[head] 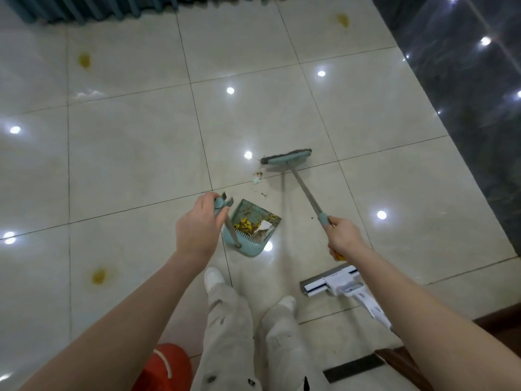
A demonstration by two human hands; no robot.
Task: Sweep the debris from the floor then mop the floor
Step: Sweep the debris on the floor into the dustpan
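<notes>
My left hand (197,224) grips the upright handle of a teal dustpan (248,244) that rests on the cream tile floor and holds yellow scraps and paper. My right hand (342,238) grips the handle of a teal broom (286,158), whose head touches the floor beyond the pan. Small bits of debris (257,177) lie between the broom head and the pan's mouth. A white flat mop (335,283) lies on the floor near my right foot. Yellow-brown stains (99,275) mark the tiles at the left, with others farther away.
A red bucket (166,365) stands at the bottom by my left leg. A dark glossy wall (465,80) runs along the right side. A teal curtain (93,8) hangs at the far edge. My legs and white shoes are below the pan.
</notes>
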